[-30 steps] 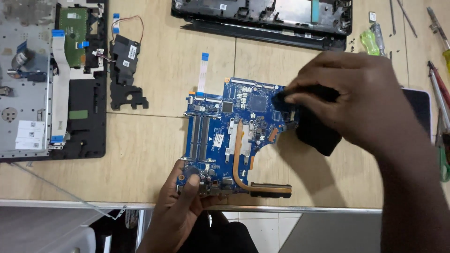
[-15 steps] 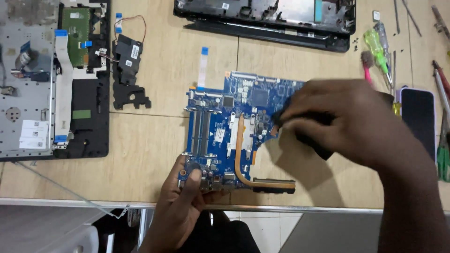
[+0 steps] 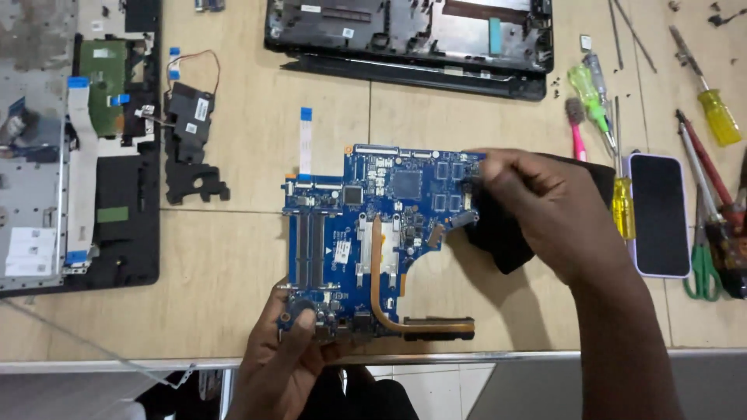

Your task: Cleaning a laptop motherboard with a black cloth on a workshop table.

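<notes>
A: Where's the blue rectangular circuit board (image 3: 366,233)?
B: Mid-table, flat. Left hand (image 3: 288,350) pinches its near-left corner; right hand (image 3: 545,210) closes around the black fan piece (image 3: 506,241) at its right edge.

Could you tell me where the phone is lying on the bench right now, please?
In the head view the phone lies face up at the right of the bench, between the yellow-handled screwdriver and the green-handled scissors, just beyond the right hand.

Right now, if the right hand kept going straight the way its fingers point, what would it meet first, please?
The right hand points left across the blue circuit board, so it would likely cross the board's chips first, then the flat white ribbon cable beyond; height above the board is unclear.
</notes>
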